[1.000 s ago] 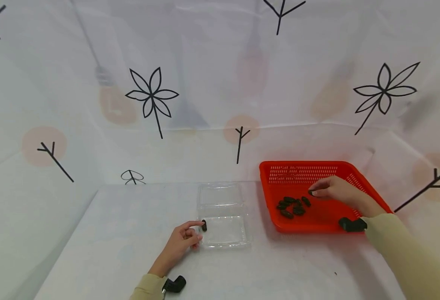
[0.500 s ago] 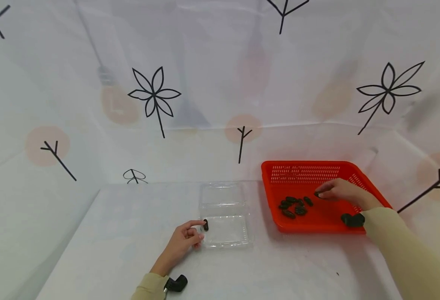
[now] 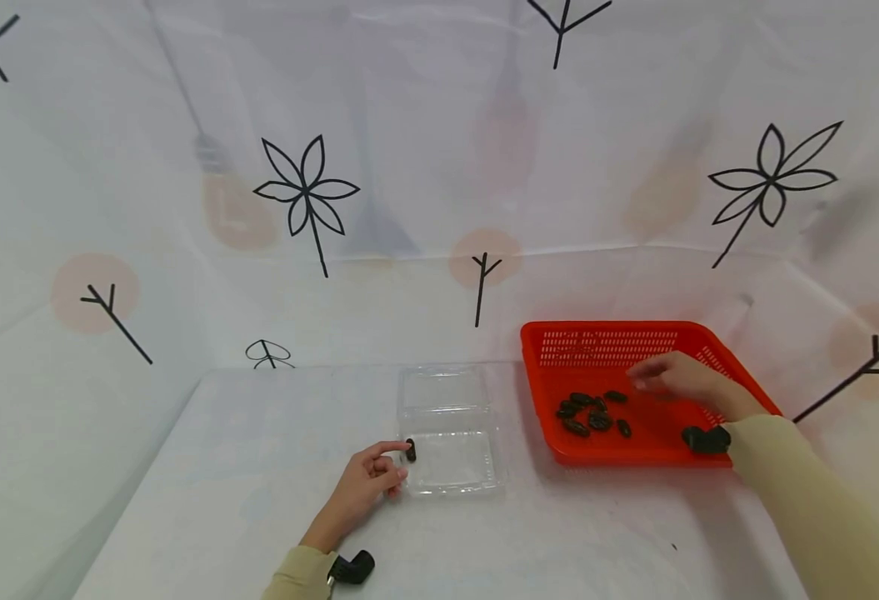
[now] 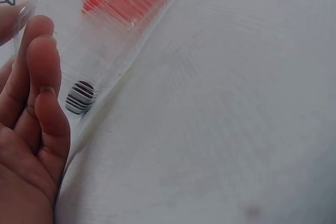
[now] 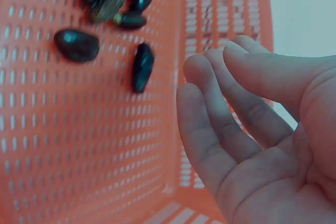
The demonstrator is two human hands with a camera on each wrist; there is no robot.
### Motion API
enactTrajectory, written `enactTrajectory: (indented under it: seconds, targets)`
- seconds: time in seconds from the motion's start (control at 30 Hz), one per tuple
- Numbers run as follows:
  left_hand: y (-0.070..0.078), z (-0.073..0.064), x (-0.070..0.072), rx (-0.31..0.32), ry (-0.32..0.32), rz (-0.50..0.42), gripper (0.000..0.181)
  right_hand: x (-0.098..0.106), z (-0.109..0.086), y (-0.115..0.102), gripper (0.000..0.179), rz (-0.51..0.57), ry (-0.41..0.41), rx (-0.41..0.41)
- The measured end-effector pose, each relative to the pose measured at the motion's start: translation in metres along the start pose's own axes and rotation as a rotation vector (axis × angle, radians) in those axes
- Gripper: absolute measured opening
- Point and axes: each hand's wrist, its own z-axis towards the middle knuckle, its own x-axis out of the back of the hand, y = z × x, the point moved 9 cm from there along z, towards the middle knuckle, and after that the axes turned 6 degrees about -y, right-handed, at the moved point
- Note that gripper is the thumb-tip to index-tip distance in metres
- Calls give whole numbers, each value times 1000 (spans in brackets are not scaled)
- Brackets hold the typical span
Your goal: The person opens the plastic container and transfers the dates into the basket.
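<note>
In the head view my left hand (image 3: pixel 367 479) grips the left edge of a clear plastic clamshell box (image 3: pixel 450 462), its index finger reaching over the rim. One dark, glossy oblong piece (image 3: pixel 411 450), like a date, lies inside by that fingertip. Through the ribbed wall the same piece (image 4: pixel 80 97) shows in the left wrist view. My right hand (image 3: pixel 675 379) hovers over the red basket (image 3: pixel 656 454), fingers loosely bent and holding nothing. Below it lie several similar dark pieces (image 3: pixel 599 420); two of them, a near one (image 5: pixel 142 68) and another (image 5: pixel 76 45), lie apart from the cluster.
The box's lid (image 3: pixel 442 389) lies folded back towards the patterned cloth wall (image 3: pixel 409 317). To the right of the box stands the basket, with slotted sides. A tiny dark speck (image 3: pixel 674 547) lies on the white table (image 3: pixel 559 542) in front.
My right hand has let go of the dark piece it pinched; another loose piece now lies at the front right of the cluster. A piece beside it has turned. The left hand stays put.
</note>
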Motion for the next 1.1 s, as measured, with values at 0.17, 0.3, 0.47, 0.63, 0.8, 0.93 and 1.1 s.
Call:
enactTrajectory:
  seconds: [0.17, 0.3, 0.47, 0.63, 0.8, 0.93, 1.1]
  targets:
    - [12, -3, -2, -19, -4, 3, 42, -7, 2, -26, 41, 7, -2, 68]
    - [11, -3, -2, -18, -3, 0, 42, -19, 10, -44, 41, 48, -12, 93]
    - [9, -3, -2, -15, -9, -12, 43, -38, 16, -67, 38, 109, -52, 121]
    - [9, -2, -2, -24, -16, -17, 43, -59, 21, -95, 36, 116, -93, 184]
    - [10, -2, -2, -34, -23, -18, 43, -78, 30, -116, 32, 61, -97, 196]
    - [10, -2, -2, -36, -21, -16, 43, -95, 38, -130, 29, 14, -94, 196]
    - [11, -2, -2, -37, -19, -18, 42, -120, 52, -147, 27, 26, -134, 246]
